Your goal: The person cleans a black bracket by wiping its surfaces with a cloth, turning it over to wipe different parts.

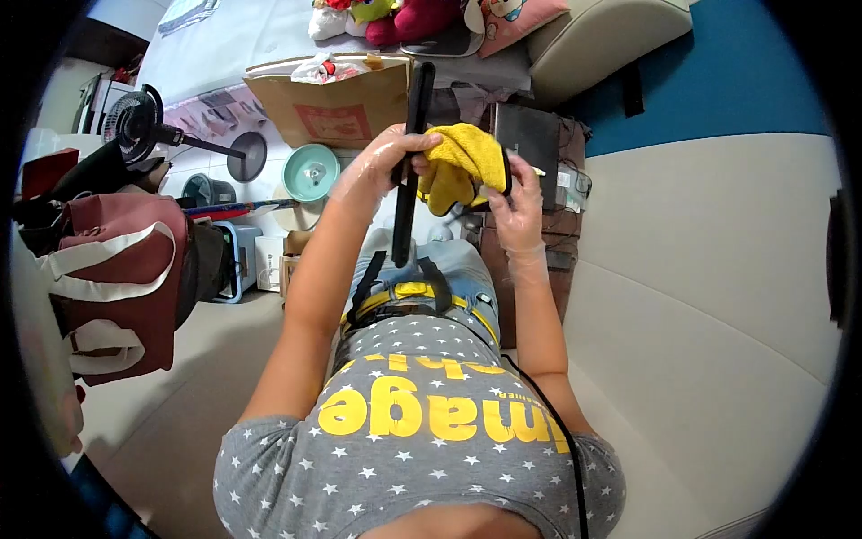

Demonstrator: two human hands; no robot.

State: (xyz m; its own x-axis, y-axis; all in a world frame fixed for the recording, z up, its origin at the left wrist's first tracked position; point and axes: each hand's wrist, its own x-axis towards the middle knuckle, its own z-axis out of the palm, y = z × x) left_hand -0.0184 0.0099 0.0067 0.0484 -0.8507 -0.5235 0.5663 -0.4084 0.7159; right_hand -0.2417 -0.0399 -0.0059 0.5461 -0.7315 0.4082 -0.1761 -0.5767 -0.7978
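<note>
My left hand (388,162), in a clear plastic glove, is closed around a long, thin black object (414,171) held upright and seen nearly edge-on; its exact kind does not show. Its thumb and fingertips also meet the near side of a yellow cloth (467,162) with dark edging. On the other side, my right hand (518,198), gloved the same way, pinches the cloth's dark-edged border. The cloth hangs bunched between both hands, next to the black object and above my lap.
Beyond my hands stand a cardboard box (332,103) and a green basin (311,172). A black fan (135,126) and maroon bag (126,269) are on the left. A dark laptop-like device (539,135) lies on a brown surface at right, beside a cream padded panel (700,269).
</note>
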